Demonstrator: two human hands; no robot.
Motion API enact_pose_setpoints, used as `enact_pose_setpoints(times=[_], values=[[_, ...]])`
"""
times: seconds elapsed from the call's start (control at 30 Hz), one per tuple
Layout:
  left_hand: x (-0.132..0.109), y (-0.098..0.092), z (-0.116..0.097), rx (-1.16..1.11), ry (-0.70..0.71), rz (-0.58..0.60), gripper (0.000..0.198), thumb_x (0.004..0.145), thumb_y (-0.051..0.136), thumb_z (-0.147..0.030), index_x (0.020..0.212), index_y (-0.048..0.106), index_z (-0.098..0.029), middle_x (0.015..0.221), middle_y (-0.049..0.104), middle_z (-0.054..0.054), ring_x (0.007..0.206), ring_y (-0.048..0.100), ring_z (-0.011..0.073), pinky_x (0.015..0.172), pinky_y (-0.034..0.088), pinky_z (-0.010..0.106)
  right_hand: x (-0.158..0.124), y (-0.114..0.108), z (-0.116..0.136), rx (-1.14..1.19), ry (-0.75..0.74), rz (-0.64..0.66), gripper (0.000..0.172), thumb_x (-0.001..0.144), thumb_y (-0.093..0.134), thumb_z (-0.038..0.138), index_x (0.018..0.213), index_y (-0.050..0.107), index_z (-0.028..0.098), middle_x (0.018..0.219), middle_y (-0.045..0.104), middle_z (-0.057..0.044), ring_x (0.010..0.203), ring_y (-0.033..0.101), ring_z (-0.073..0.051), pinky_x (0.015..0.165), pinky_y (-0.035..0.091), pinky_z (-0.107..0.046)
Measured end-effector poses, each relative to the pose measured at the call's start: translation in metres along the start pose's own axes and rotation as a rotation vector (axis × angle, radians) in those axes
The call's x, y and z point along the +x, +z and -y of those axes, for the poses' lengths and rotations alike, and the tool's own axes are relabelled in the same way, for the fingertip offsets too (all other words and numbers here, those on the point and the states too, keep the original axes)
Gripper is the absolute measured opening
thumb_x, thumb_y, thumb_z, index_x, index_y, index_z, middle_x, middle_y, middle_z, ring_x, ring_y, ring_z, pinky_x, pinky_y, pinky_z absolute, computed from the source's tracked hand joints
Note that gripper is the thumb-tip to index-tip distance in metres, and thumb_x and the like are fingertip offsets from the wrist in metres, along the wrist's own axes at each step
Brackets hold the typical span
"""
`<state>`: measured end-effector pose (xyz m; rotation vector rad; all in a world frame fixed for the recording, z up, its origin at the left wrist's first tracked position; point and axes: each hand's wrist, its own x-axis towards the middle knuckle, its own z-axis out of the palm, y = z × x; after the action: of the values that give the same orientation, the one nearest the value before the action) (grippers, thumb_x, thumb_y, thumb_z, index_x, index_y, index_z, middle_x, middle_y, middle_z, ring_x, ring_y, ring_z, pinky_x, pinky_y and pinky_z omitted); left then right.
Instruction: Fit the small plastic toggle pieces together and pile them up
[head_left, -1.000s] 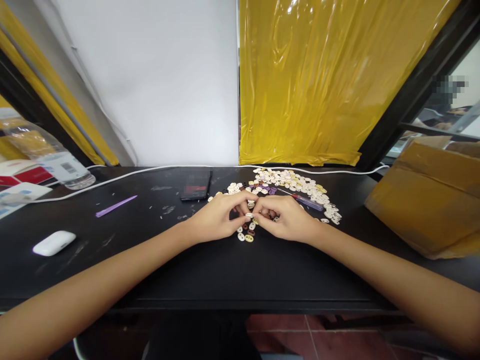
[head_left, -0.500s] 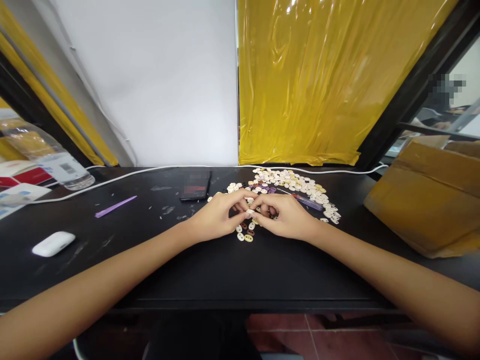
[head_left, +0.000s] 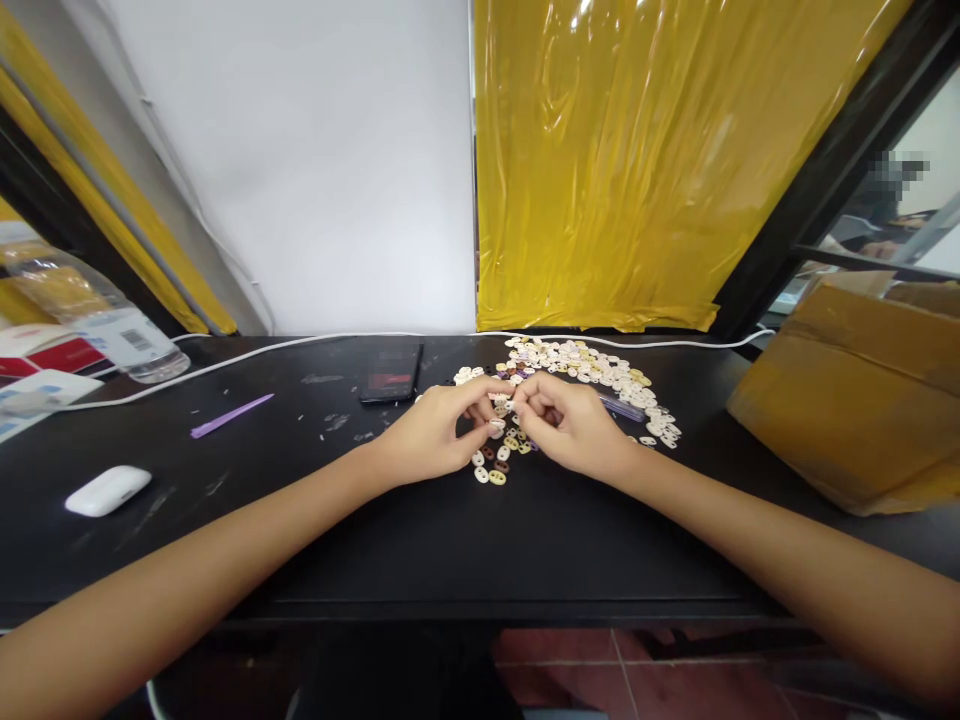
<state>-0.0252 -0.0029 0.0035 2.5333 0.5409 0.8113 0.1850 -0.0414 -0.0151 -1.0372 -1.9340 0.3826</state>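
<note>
Thumb and fingers of my left hand (head_left: pixel 442 425) are closed on a small white oval two-hole piece (head_left: pixel 496 428). Close beside it, my right hand (head_left: pixel 566 420) pinches something pale and small near the left fingertips; the fingers partly hide it. Below the hands, a line of white, brown and yellow oval pieces (head_left: pixel 497 478) lies on the black table (head_left: pixel 465 550); whether they are joined I cannot tell. Behind the hands spreads a pile of mostly white oval pieces (head_left: pixel 615 378), with a few yellow, brown and purple ones.
A purple-handled tool (head_left: pixel 622 407) lies by the pile, partly behind my right hand. Further left are a black phone (head_left: pixel 390 375), a purple strip (head_left: pixel 231 415), a white earphone case (head_left: pixel 109 490) and a plastic bottle (head_left: pixel 127 330). A cardboard box (head_left: pixel 847 390) stands right; a white cable (head_left: pixel 330 340) runs behind.
My right hand has drawn slightly up and away from the white piece in my left fingers. More of the yellow pieces under the hands now show. My left hand stays in place.
</note>
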Motion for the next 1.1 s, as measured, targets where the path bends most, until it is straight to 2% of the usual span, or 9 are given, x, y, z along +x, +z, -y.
enact_pose_setpoints(times=[0.07,0.2,0.37,0.5,0.67,0.83,0.97,1.1], values=[[0.0,-0.001,0.0,0.007,-0.011,-0.009,0.033,0.085,0.056,-0.012,0.118,0.059,-0.018,0.084,0.071,0.001,0.073,0.067,0.0127,0.07,0.053,0.025,0.003,-0.006,-0.004,0.026,0.059,0.013,0.006,0.085,0.055,0.022,0.082,0.059,0.018,0.056,0.05,0.005,0.049,0.044,-0.009,0.052,0.035,-0.023],[-0.002,-0.003,0.002,0.017,-0.039,0.009,0.022,0.083,0.055,-0.011,0.102,0.065,-0.017,0.082,0.072,0.002,0.074,0.068,0.0141,0.069,0.053,0.025,0.007,-0.019,-0.016,-0.016,0.13,0.126,0.004,0.076,0.058,0.016,0.073,0.061,0.018,0.055,0.054,0.004,0.05,0.047,-0.01,0.052,0.037,-0.023],[-0.001,-0.006,0.008,0.048,-0.038,0.024,0.023,0.084,0.052,-0.009,0.101,0.066,-0.018,0.079,0.073,0.0,0.073,0.068,0.0134,0.072,0.052,0.025,0.009,-0.022,-0.024,-0.104,0.153,0.222,0.014,0.079,0.058,0.021,0.066,0.061,0.018,0.057,0.058,0.002,0.053,0.051,-0.011,0.053,0.036,-0.023],[0.001,-0.008,0.013,0.118,-0.024,0.011,0.022,0.089,0.051,-0.012,0.103,0.066,-0.018,0.093,0.073,0.003,0.086,0.068,0.0161,0.082,0.052,0.029,0.01,-0.019,-0.024,-0.156,0.166,0.209,0.029,0.087,0.056,0.032,0.061,0.056,0.018,0.055,0.056,0.002,0.053,0.049,-0.011,0.053,0.034,-0.024],[0.001,-0.004,0.017,0.204,0.087,0.137,0.028,0.095,0.05,-0.019,0.119,0.064,-0.02,0.119,0.067,0.008,0.114,0.058,0.0225,0.101,0.044,0.041,0.009,-0.016,-0.022,-0.146,0.153,0.194,0.027,0.087,0.057,0.031,0.064,0.058,0.018,0.056,0.056,0.002,0.053,0.049,-0.011,0.053,0.034,-0.023],[0.001,-0.001,0.018,0.229,0.087,0.184,0.026,0.098,0.048,-0.02,0.114,0.068,-0.02,0.12,0.067,0.008,0.115,0.058,0.0234,0.103,0.042,0.043,0.009,-0.015,-0.019,-0.157,0.129,0.199,0.025,0.087,0.057,0.031,0.066,0.06,0.017,0.058,0.058,0.002,0.053,0.05,-0.011,0.053,0.034,-0.023],[0.0,-0.003,0.019,0.194,0.055,0.14,0.026,0.097,0.048,-0.02,0.114,0.068,-0.02,0.113,0.067,0.008,0.11,0.06,0.0222,0.098,0.046,0.04,0.01,-0.015,-0.018,-0.157,0.11,0.205,0.025,0.088,0.057,0.03,0.065,0.059,0.018,0.058,0.058,0.002,0.054,0.05,-0.011,0.054,0.034,-0.023],[0.0,-0.002,0.021,0.202,0.02,0.129,0.025,0.095,0.05,-0.017,0.11,0.07,-0.021,0.116,0.065,0.009,0.113,0.06,0.0225,0.1,0.047,0.04,0.009,-0.015,-0.018,-0.156,0.104,0.215,0.026,0.088,0.056,0.03,0.065,0.058,0.018,0.058,0.058,0.002,0.054,0.05,-0.011,0.055,0.034,-0.024]])
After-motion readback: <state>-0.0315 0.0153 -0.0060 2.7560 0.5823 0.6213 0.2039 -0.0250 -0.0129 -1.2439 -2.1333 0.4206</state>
